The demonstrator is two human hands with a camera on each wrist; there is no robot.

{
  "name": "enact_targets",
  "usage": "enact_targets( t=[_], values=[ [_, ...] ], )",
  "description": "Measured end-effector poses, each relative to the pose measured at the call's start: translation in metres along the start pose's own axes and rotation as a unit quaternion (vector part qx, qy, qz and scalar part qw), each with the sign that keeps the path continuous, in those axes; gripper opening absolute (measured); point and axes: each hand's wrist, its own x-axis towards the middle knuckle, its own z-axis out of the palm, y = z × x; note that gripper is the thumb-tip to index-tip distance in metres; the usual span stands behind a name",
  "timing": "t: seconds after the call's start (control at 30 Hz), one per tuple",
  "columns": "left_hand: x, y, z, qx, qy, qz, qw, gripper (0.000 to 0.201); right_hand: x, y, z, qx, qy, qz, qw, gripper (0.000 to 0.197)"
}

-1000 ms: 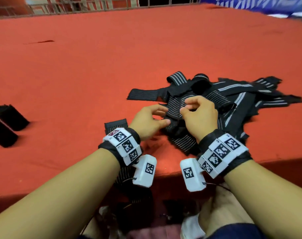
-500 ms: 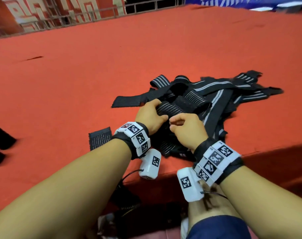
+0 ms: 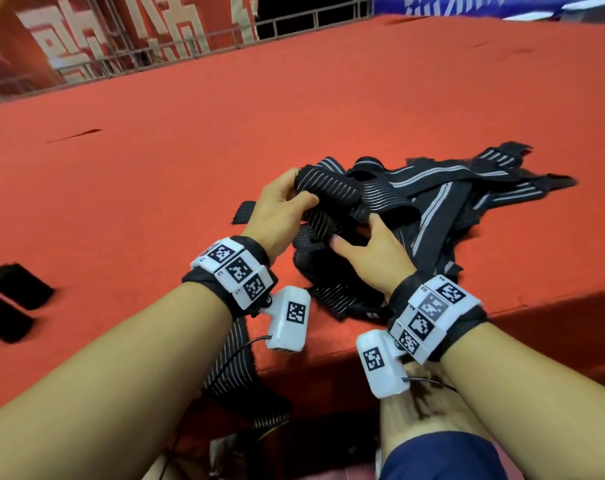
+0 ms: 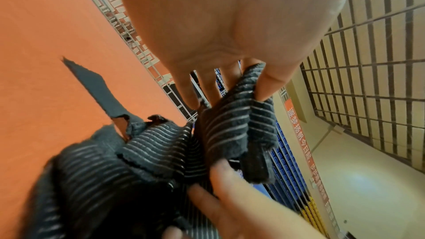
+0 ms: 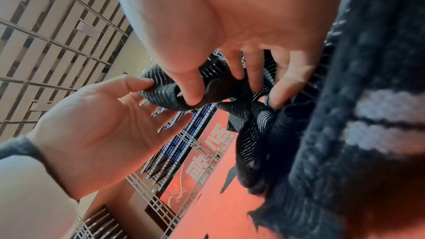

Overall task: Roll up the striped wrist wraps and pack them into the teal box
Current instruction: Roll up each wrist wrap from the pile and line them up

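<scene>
The left hand (image 3: 277, 211) pinched the end of one striped wrist wrap (image 3: 328, 188) between thumb and curled fingers, lifted just above the pile. The left wrist view showed the thumb (image 4: 273, 83) pressing a folded-over end of the band against the fingers. The right hand (image 3: 370, 251) was at about four o'clock from the left, its fingers tucked into the same band lower down; the right wrist view showed its thumb and fingers curled on a loop of the fabric, so both hands were clamped on this one wrap, close together but not touching.

The rest of the wrist wraps (image 3: 467, 202) lay tangled on the red mat (image 3: 155, 185), spreading from the hands toward two o'clock. One more strip (image 3: 238, 375) hung over the mat's near edge at six o'clock. Two dark rolls (image 3: 17, 285), apparently finished wraps, sat well apart at nine o'clock. The teal box was not in view.

The step in hand seemed to be freeing a single wrap from the heap and finding its end, before rolling began. The next move likely called for drawing the band clear of its neighbours, which overlapped it, then turning the pinched end over itself tightly while the right hand fed slack.
</scene>
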Motion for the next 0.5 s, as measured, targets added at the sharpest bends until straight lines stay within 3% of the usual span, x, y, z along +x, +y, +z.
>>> enact_targets(
  t=[0.2, 0.3, 0.4, 0.5],
  values=[
    [-0.011, 0.006, -0.008, -0.086, -0.003, -0.045, 0.995, 0.023, 0.010, -0.004, 0.007, 0.043, 0.015, 0.044, 0.998, 0.059],
    [-0.017, 0.009, -0.013, -0.086, -0.026, -0.057, 0.994, 0.024, 0.018, -0.001, 0.012, 0.083, 0.056, 0.062, 0.993, 0.052],
    [-0.020, 0.009, -0.019, -0.078, -0.006, -0.046, 0.996, 0.025, 0.019, -0.005, 0.013, 0.100, 0.074, 0.060, 0.990, 0.046],
    [-0.023, 0.011, -0.029, -0.092, 0.035, -0.033, 0.995, 0.021, 0.020, -0.007, 0.015, 0.126, 0.077, 0.068, 0.987, 0.064]
  ],
)
